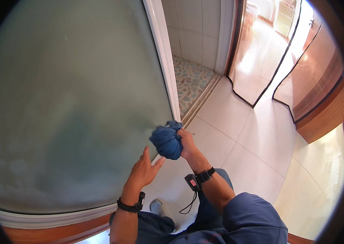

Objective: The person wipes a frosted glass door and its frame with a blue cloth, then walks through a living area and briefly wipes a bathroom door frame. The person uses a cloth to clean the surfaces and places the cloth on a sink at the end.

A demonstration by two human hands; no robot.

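A bunched dark blue cloth (166,142) is gathered into a round bundle, with loose folds at its top. My right hand (187,142) grips it at the gathered neck, close to the white frame (163,48) of a frosted glass door panel (77,100). My left hand (144,169) is just below and left of the bundle, fingers spread and thumb pointing toward the cloth. It holds nothing; whether its fingertips meet the glass I cannot tell. Each wrist wears a black strap with a small device, and a cord loop hangs from the right one.
Past the door frame lies a pebble-patterned tile floor (191,80) with a metal sill track (204,96). A two-part mesh curtain (258,58) with black edging hangs in a doorway at upper right, near a wooden door (315,125). Pale floor tiles (248,155) lie to my right.
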